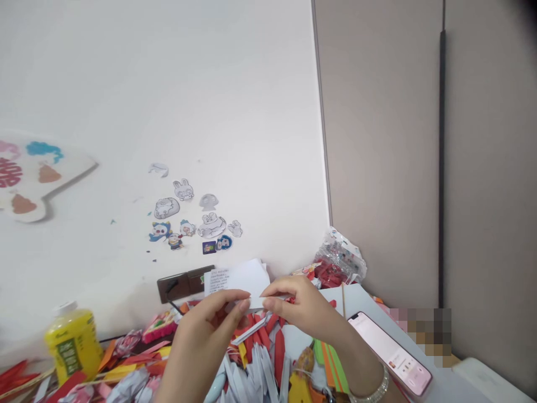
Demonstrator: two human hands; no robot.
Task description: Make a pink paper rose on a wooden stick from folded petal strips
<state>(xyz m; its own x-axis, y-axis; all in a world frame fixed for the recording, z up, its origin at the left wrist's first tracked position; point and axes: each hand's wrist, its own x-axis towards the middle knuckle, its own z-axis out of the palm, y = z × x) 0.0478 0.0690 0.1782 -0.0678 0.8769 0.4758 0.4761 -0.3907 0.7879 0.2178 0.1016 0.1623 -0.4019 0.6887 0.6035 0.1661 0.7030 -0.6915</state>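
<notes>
My left hand (208,320) and my right hand (298,305) face each other above the cluttered tabletop. Each is closed in a pinch on a small piece of white paper (256,303), which shows between the fingertips; its far parts are hidden by my fingers. Below them lies a heap of folded white paper strips (255,372), with red folded strips (279,347) among them. Behind my hands, white sheets (247,278) lean by the wall, one bearing lines of writing. A bracelet (373,389) circles my right wrist.
A yellow bottle (73,341) with a white cap stands at the left. To the right, a lit phone (390,355) lies on a pale board. A clear plastic bag (339,257) with red contents sits against the wall. A dark power strip (184,282) is at the back.
</notes>
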